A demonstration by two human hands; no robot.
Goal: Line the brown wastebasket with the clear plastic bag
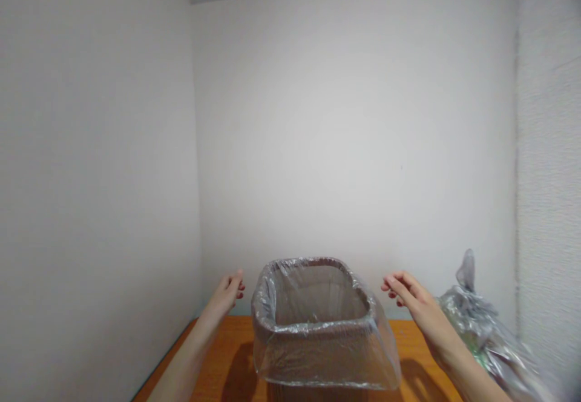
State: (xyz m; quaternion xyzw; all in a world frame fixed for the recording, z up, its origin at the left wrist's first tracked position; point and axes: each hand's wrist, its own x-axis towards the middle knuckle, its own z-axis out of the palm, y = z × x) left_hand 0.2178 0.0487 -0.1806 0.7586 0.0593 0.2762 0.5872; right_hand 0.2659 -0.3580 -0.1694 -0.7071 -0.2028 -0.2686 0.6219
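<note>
Clear plastic liner [318, 353] draped over bin [313, 296] on bench [218, 353]; left hand [227, 296] and right hand [408, 299] open, empty, either side; loose overhang could slip inward.

Two bare forearms come up from the lower edge of the view, with no sleeve, cuff or glove on either of them. The left hand [227, 296] has slim fingers, and its nails are painted a dark red that shows at the fingertips [241, 287]. The right hand [411, 299] carries the same dark red polish on the nails that can be seen. No ring, watch or bracelet shows on either wrist or on any finger, and both forearms are slender and smooth along their visible length
</note>
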